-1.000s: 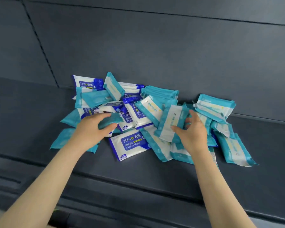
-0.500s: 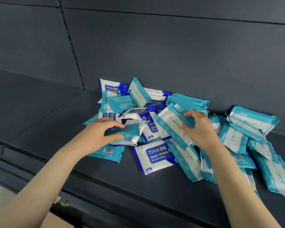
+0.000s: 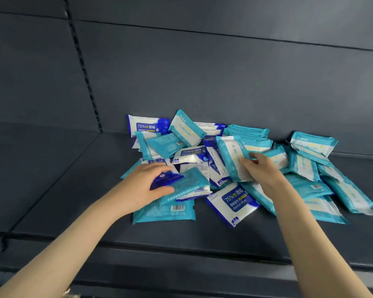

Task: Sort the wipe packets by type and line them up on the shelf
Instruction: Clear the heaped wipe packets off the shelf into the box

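- Shelf [image 3: 52, 190] – dark grey, with a dark back panel [image 3: 202, 72] behind it and a slotted strip [image 3: 82, 67] running up the panel at left.
- Pile [image 3: 306, 168] of wipe packets lies unsorted on the shelf, against the back panel, right of centre. Two kinds are mixed: teal ones and blue-and-white ones marked 75%.
- Left hand [image 3: 142, 186] is at the pile's left front. Its fingers [image 3: 157, 167] are curled over the top and the thumb is at the near edge, gripping a teal packet [image 3: 190, 181] that is raised a little off the heap. A dark blue packet end [image 3: 166, 179] shows between fingers and thumb; cannot tell whether it is gripped too.
- Right hand [image 3: 265, 171] is at the pile's middle, pinching a white-faced packet [image 3: 233, 162] with teal edges by its right side, thumb on the front face. The packet is tilted up, its top leaning toward the back panel.
- Barcode packet [image 3: 164, 211] – teal, lies flat at the front, just below the left hand.
- Alcohol-wipe packet [image 3: 235, 201] lies flat at the front, between the two forearms, label up.
- Teal packets are spread loosely along the shelf at far right, overlapping.
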### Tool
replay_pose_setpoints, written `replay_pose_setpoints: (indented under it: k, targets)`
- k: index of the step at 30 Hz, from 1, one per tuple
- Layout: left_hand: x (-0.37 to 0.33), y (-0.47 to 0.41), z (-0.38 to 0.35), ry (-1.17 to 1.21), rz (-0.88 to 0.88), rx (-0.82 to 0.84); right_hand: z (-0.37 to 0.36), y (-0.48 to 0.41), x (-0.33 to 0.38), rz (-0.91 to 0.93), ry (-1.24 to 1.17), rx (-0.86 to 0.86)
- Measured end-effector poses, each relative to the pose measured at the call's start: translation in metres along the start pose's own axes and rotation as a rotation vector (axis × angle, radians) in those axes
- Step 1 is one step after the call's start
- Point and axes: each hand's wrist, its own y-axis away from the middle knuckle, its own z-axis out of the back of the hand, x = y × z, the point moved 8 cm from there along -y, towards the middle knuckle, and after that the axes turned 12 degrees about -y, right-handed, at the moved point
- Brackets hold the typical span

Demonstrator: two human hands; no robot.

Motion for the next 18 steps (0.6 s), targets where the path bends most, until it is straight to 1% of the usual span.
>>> replay_pose_setpoints:
  k: [2,4,6,8,9,10,11,12,13,15,18]
  targets:
    - [0.009,0.003,-0.001,0.023,-0.011,0.009,-0.008,0.006,0.0,-0.022,0.016,0.014]
    - [0.011,0.007,-0.001,0.067,-0.06,0.065,-0.012,0.013,0.002,-0.046,0.034,0.015]
    - [0.007,0.013,0.0,0.26,-0.113,0.157,-0.013,0.017,0.004,-0.068,0.026,0.008]
    - [0.004,0.017,0.005,0.461,-0.161,0.224,-0.017,0.022,0.008,-0.09,0.006,0.04]
    - [0.005,0.015,0.009,0.461,-0.193,0.228,-0.02,0.025,0.01,-0.101,0.008,0.058]
    - [0.008,0.01,0.013,0.375,-0.226,0.215,-0.023,0.029,0.012,-0.111,0.008,0.073]
    - [0.011,0.005,0.014,0.236,-0.27,0.221,-0.025,0.031,0.015,-0.11,-0.004,0.08]
    - [0.011,0.001,0.013,0.114,-0.31,0.256,-0.026,0.034,0.017,-0.104,-0.03,0.079]
    - [0.012,-0.003,0.009,0.048,-0.325,0.314,-0.027,0.036,0.018,-0.094,-0.069,0.076]
    - [0.013,-0.009,0.001,-0.008,-0.324,0.398,-0.025,0.043,0.019,-0.047,-0.2,0.056]
    - [0.016,-0.017,-0.004,-0.194,-0.284,0.361,-0.016,0.059,0.017,0.027,-0.43,0.003]
